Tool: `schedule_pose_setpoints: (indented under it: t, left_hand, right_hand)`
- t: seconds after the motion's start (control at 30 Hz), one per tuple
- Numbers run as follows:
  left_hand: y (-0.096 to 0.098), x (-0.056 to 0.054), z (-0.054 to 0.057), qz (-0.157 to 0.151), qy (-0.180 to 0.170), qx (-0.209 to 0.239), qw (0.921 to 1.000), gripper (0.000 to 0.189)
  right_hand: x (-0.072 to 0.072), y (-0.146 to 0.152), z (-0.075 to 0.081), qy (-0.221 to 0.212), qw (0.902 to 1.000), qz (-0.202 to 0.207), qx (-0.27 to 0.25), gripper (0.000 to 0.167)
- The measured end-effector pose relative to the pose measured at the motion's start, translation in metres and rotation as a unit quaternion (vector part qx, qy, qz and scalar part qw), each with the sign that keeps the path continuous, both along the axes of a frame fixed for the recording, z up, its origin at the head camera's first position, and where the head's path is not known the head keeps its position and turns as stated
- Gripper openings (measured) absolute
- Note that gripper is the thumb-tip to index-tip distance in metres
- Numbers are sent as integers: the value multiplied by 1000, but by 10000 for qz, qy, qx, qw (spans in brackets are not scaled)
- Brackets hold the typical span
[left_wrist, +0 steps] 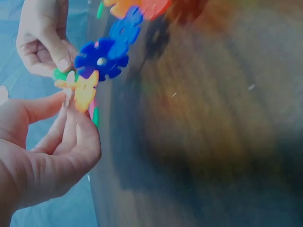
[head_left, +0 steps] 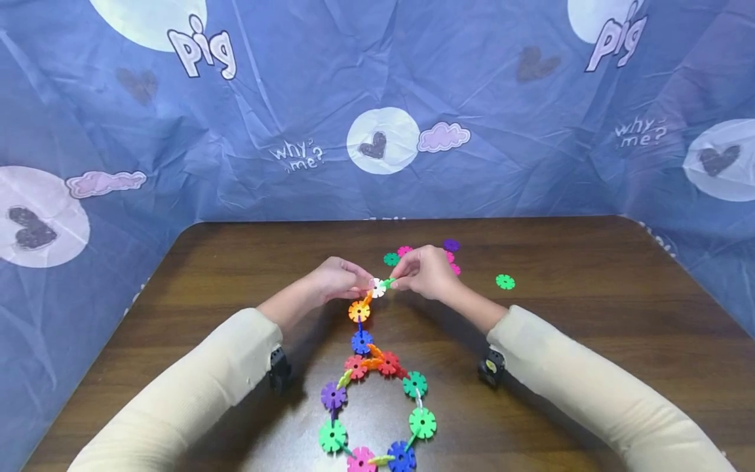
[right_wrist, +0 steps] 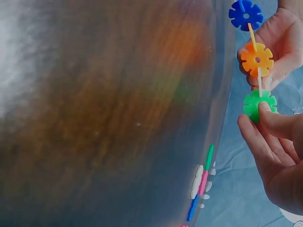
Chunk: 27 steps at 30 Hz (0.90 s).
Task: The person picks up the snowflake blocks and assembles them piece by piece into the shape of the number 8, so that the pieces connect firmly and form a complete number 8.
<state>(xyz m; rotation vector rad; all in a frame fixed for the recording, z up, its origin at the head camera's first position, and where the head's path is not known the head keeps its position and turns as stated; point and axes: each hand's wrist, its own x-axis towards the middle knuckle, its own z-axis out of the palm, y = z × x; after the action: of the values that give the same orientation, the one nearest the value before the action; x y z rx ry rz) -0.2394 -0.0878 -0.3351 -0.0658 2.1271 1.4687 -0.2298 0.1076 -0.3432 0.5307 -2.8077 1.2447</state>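
Note:
Between finger and thumb my left hand [head_left: 337,282] pinches a white notched disc [head_left: 378,287] at the top end of a chain of linked plastic snowflake discs. Opposite it, my right hand [head_left: 429,272] pinches a green disc [right_wrist: 260,105], whose edge meets the white one. Below the white disc the chain runs through an orange disc [head_left: 358,311] and a blue disc [head_left: 362,341]. It joins a closed ring of coloured discs lower down, among them a purple disc [head_left: 333,395] and a pink disc [head_left: 361,460]. Fingers partly hide the white and green discs.
Loose discs lie on the brown table [head_left: 265,252] behind my right hand, including a teal disc [head_left: 391,259] and a purple loose disc [head_left: 451,244]. A single green loose disc [head_left: 504,282] lies farther right. A blue printed cloth [head_left: 330,78] hangs around the table's back and sides.

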Motion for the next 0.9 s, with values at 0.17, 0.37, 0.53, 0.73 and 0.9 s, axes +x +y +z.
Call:
schedule_pose_setpoints:
  t: [0.17,0.37,0.53,0.73,0.9]
  left_hand:
    - [-4,-8,3,-249,20,-51,9997,30]
    - [-5,-12,0,-463,-51,56,9989,33]
    - [-4,-14,-2,-424,-76,27,9991,32]
    - [-3,-11,-3,-404,-79,-14,9992,31]
    - [-1,-11,-4,-374,-128,48,9992,31]
  right_hand:
    - [-4,-2,1,-36,10000,20,-5,12]
    - [-10,3,0,-463,9986,222,-82,17]
    - [-15,15,3,-604,9956,499,512,29]
    - [-19,28,2,48,9751,774,2076,31]
    - [-23,33,-3,558,9572,892,2697,23]
